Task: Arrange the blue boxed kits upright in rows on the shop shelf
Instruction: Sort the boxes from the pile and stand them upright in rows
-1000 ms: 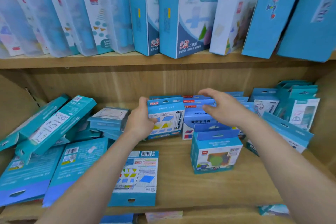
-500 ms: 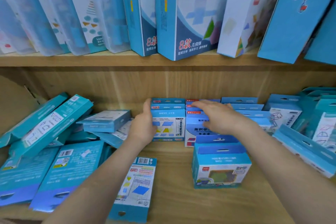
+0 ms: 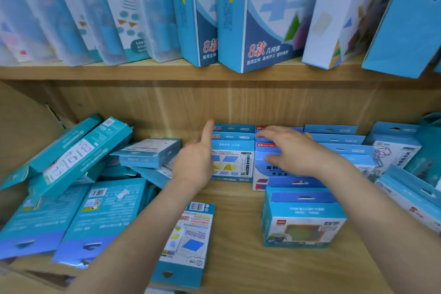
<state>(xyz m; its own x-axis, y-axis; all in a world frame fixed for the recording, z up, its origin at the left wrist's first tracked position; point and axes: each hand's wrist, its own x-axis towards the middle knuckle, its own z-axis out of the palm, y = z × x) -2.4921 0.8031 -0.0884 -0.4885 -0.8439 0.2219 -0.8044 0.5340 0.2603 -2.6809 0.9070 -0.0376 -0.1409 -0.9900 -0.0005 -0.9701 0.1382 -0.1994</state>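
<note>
On the lower wooden shelf (image 3: 238, 222), a row of upright blue boxed kits (image 3: 232, 162) stands against the back wall. My left hand (image 3: 198, 162) rests flat against the left side of the row, thumb up along the box edge. To the right stands another row of blue kits (image 3: 265, 157), and my right hand (image 3: 296, 150) hovers over their tops with fingers spread and relaxed. A wider blue kit (image 3: 301, 219) stands upright in front of that row. One flat kit (image 3: 188, 241) lies face up near the shelf's front edge.
A heap of teal and blue kits (image 3: 71, 186) lies toppled on the left. More upright kits (image 3: 391, 150) fill the right side. The upper shelf (image 3: 143, 69) carries large blue and white boxes leaning over its edge, close above my hands.
My left hand has pushed the kit back into its row and now lies flat against its side. My right hand has moved to the tops of the neighbouring row. The camera has come closer.
</note>
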